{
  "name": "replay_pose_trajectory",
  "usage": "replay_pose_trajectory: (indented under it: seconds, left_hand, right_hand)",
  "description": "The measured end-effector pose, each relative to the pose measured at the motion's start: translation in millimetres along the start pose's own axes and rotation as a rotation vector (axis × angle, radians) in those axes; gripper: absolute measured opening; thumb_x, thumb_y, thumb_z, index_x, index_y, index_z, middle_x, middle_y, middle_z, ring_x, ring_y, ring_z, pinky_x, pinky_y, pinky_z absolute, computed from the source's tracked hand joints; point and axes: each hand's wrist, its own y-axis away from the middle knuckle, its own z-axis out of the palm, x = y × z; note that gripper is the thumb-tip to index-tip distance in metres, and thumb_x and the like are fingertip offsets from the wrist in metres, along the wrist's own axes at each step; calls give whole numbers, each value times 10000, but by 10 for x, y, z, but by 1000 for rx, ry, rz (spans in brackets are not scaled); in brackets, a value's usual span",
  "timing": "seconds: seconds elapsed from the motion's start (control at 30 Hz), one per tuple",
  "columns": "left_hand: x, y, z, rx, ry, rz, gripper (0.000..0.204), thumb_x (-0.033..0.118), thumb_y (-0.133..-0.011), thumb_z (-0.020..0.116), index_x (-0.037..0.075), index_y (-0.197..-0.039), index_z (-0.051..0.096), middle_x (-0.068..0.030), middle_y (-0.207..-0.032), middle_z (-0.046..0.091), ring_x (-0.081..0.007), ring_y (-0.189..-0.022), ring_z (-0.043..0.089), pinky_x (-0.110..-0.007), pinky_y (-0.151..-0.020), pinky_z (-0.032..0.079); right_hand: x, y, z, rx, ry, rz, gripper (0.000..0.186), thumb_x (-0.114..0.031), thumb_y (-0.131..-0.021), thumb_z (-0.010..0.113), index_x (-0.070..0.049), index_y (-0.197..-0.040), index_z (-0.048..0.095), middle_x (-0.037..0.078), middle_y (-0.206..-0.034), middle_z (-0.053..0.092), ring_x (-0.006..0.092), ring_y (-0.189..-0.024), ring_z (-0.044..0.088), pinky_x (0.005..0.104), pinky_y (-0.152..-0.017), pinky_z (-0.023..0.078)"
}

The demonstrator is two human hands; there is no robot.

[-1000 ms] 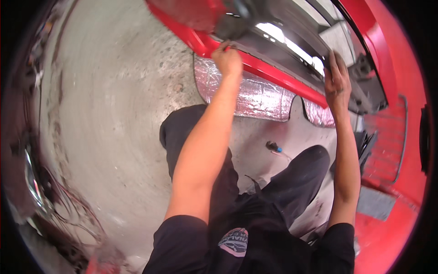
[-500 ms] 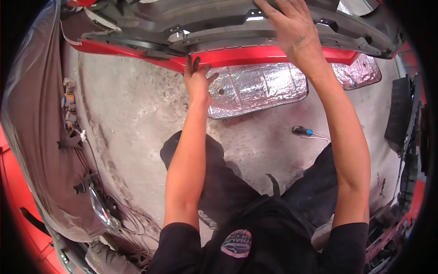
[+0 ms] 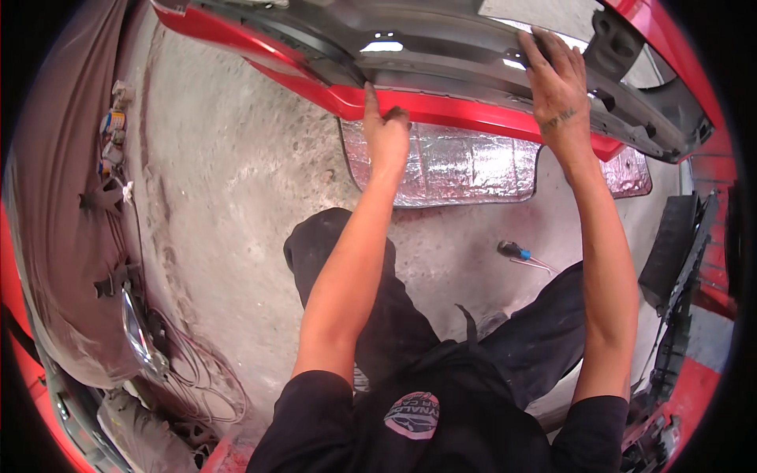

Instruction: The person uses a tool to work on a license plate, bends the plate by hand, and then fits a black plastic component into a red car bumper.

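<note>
A large car bumper (image 3: 465, 110), red outside and dark grey on its inner side, spans the top of the view at a slant. My left hand (image 3: 386, 142) is at its near red edge, index finger stretched onto the dark inner side and the other fingers partly hidden. Farther right, my right hand (image 3: 561, 87) has its fingers over the edge of an opening in the grey inner side. Both hands appear to grip the bumper. Beneath it lies a silver quilted foil mat (image 3: 473, 169) with a dark border, partly covered.
A black-and-blue screwdriver (image 3: 514, 251) lies on the concrete floor (image 3: 229, 165) beside my knee. Draped sheeting (image 3: 67, 197) hangs at the left, with cables (image 3: 197, 355) near its foot. Black trim parts (image 3: 670, 244) stand along the right side.
The bumper has turned clockwise: its left part has moved away and its right end nearer. Both my hands have shifted right with it, the right one also nearer. My left fingers are less spread.
</note>
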Motion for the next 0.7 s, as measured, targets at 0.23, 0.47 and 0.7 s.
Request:
replay_pose_trajectory:
  seconds: [0.23,0.47,0.7]
  left_hand:
    - [-134,138,-36,18,165,-192,884,-86,-849,482,86,-1666,191,-174,-1240,597,-188,-811,626,-329,-595,548]
    - [-134,-168,-195,-109,369,-254,898,-35,-913,556,154,-1679,127,-193,-1475,419,-313,-1130,611,-469,-849,622]
    - [-140,-144,-54,-189,413,-273,974,-33,-935,551,202,-1678,-33,-215,-1498,390,-394,-1238,569,-574,-981,580]
  right_hand:
    - [13,-8,-32,-16,-13,-14,527,-46,-950,643,-213,-1448,616,94,-1415,601,328,-1334,542,501,-1187,360]
    - [-71,-68,-102,-27,-13,-23,503,-44,-955,655,-174,-1440,622,112,-1386,612,340,-1283,570,491,-1165,388]
    - [-133,-65,-157,-53,-3,9,513,-14,-933,665,-150,-1426,627,107,-1342,629,333,-1226,590,442,-1079,465]
